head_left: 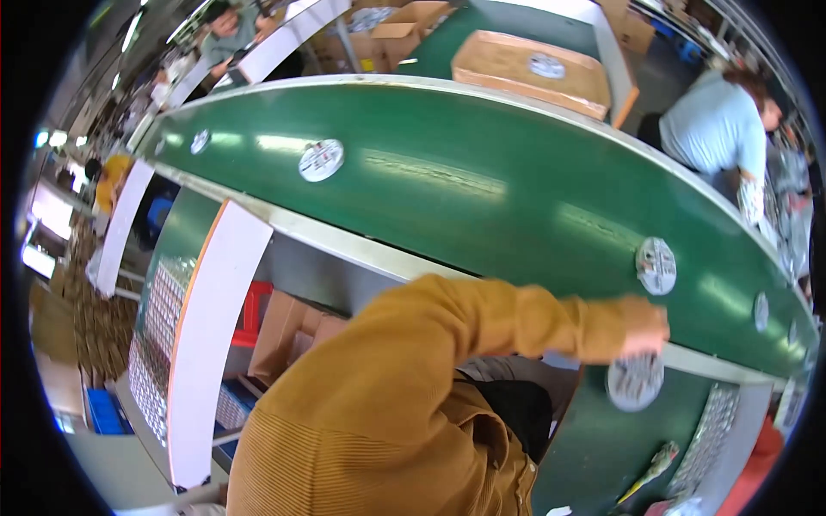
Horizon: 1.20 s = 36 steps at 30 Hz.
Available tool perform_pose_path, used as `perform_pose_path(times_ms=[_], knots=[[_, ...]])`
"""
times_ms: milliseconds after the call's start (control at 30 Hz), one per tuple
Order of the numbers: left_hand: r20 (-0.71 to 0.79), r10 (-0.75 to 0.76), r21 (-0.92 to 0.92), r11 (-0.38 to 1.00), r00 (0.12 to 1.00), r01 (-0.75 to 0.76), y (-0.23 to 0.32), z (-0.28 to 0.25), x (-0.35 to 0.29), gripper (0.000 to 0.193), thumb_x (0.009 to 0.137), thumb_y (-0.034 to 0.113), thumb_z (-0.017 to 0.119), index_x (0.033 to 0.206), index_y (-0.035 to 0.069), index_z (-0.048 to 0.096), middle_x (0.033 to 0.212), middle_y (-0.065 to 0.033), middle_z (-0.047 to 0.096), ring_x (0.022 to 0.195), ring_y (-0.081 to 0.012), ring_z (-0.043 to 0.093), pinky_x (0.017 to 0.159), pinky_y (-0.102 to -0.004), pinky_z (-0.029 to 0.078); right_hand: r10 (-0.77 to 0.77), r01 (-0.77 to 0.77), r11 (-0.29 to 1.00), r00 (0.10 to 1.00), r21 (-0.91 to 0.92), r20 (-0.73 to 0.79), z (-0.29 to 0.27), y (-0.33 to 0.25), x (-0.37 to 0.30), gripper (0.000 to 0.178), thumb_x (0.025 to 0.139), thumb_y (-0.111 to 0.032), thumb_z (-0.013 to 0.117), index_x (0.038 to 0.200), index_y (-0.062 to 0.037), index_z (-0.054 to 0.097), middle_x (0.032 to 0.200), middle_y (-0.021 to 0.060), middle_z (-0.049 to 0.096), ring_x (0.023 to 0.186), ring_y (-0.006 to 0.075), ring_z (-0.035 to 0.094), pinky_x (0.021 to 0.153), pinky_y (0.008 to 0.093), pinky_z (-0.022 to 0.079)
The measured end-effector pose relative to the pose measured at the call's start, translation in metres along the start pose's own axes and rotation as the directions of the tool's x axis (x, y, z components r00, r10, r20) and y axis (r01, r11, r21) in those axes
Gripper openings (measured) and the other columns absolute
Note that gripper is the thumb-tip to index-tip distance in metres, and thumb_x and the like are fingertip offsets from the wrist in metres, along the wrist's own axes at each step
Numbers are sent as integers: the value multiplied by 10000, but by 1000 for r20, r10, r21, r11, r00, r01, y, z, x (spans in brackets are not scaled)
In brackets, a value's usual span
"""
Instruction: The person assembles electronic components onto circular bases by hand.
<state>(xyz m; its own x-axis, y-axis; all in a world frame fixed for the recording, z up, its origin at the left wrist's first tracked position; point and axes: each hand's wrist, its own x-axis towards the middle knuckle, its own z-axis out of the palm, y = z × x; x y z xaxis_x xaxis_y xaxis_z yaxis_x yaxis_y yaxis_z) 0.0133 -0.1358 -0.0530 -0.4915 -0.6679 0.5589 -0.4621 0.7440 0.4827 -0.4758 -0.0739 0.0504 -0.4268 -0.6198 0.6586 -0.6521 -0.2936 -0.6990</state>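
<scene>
White disc (635,387) at blurred fingertips of left hand (644,328); cannot tell whether clamped.

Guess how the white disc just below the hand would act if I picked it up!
The white disc below the left hand is probably stiff: its outline looks unbent. Stood on that round edge, it might roll. Bumps could harm it, since small parts seem to sit on top.

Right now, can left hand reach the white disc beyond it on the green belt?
Likely yes: the left hand is near the upper disc, nothing visible between. Blur hides whether it holds the lower disc.
</scene>
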Motion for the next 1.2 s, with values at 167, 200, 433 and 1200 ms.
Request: perform_pose_path(times_ms=[167,200,433,1200], knots=[[231,-34,204,979,972,-14,33,79,18,109,925,127,654,931,19,641,864,-161,689,659,-360,692,666,-447,609,-141,131,990,963,58,230,134,8,44,204,953,-152,726,1002,36,786,815,173,750,674,291,668,648,385,586],[226,-31,203,979,974,-16,33,81,18,109,925,127,654,931,19,641,864,-161,689,659,-360,692,666,-447,609,-154,145,988,953,54,262,157,11,45,212,952,-161,725,1005,35,786,819,171,752,678,290,668,651,385,584],[139,-51,150,988,989,30,29,95,5,127,912,149,673,952,30,650,891,-156,692,681,-355,701,654,-461,595,-174,202,979,859,-7,482,298,34,30,272,941,-220,717,1028,28,789,850,160,763,701,284,670,675,383,574],[451,189,-276,959,872,-65,42,89,38,975,708,268,943,1515,-25,482,1603,-191,455,1438,-365,493,1215,-448,406,407,-333,910,833,-247,375,102,-101,-185,160,879,-1,783,1038,-15,795,978,62,767,739,185,643,686,302,525]])
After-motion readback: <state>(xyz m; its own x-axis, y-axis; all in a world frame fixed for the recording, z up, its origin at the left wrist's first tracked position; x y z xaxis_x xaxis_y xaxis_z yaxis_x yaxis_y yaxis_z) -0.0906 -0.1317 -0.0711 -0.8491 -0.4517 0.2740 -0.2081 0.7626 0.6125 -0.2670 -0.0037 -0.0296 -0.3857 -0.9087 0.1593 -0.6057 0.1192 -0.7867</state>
